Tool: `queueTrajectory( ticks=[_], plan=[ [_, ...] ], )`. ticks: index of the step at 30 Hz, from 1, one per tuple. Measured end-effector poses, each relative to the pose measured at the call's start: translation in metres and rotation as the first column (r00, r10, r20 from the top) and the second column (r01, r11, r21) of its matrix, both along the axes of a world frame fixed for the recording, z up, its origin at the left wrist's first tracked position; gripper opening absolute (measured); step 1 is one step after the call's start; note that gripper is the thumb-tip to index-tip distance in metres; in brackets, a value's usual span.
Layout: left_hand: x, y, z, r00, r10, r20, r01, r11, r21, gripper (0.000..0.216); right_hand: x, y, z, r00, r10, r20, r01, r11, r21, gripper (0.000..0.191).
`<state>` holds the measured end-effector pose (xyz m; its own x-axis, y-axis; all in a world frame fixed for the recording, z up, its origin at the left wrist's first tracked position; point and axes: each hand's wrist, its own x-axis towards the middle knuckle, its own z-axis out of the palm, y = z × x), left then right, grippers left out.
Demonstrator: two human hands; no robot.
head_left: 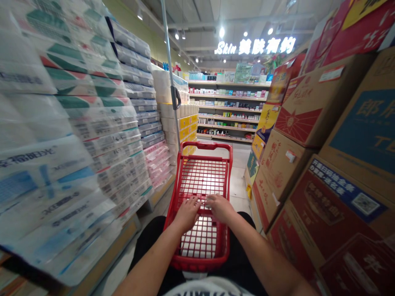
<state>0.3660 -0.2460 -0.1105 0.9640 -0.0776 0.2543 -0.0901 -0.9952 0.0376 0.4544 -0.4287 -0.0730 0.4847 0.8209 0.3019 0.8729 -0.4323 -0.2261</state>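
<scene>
A red plastic shopping basket (201, 263) with a grid bottom and a raised folding handle stands between my knees. My left hand (187, 213) is over its middle crossbar, palm down, with the fingers stretched forward and inward. Mirroring it, my right hand (219, 209) is at the other end of the same crossbar, its fingers loosely bent and apart. Whether the fingertips touch the bar is hard to see. Nothing shows in either hand, and only the white floor shows through the basket's grid.
Stacked tissue packs (101, 119) line the left side of the aisle. Cardboard cartons (296, 119) are piled along the right. A thin metal pole (169, 49) with a dark grip rises at the basket's left. Shelves of small goods (228, 107) stand ahead beneath a lit sign.
</scene>
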Motion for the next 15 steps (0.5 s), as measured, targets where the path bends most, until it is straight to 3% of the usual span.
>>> queueTrajectory(
  ticks=[5, 7, 11, 15],
  plan=[
    [-0.0001, -0.0008, 0.0005, 1.0, 0.011, 0.003, -0.011, 1.0, 0.006, 0.053, 0.0003, 0.0012, -0.0013, 0.982, -0.187, 0.017, 0.184, 0.979, 0.089, 0.043],
    [-0.0001, -0.0008, 0.0005, 1.0, 0.01, 0.003, -0.01, 1.0, 0.008, 0.053, 0.0011, 0.0016, -0.0024, 0.985, -0.169, -0.014, 0.17, 0.981, 0.096, 0.044],
    [0.0, -0.0008, -0.0001, 1.0, 0.005, 0.011, -0.006, 1.0, 0.011, 0.055, -0.0001, 0.0013, -0.0021, 0.996, 0.016, -0.093, -0.011, 0.998, 0.054, 0.042],
    [0.0003, -0.0005, -0.0021, 1.0, 0.002, 0.023, -0.003, 1.0, 0.023, 0.053, -0.0029, 0.0013, -0.0002, 0.986, -0.151, -0.074, 0.159, 0.98, 0.119, 0.04]
  ],
)
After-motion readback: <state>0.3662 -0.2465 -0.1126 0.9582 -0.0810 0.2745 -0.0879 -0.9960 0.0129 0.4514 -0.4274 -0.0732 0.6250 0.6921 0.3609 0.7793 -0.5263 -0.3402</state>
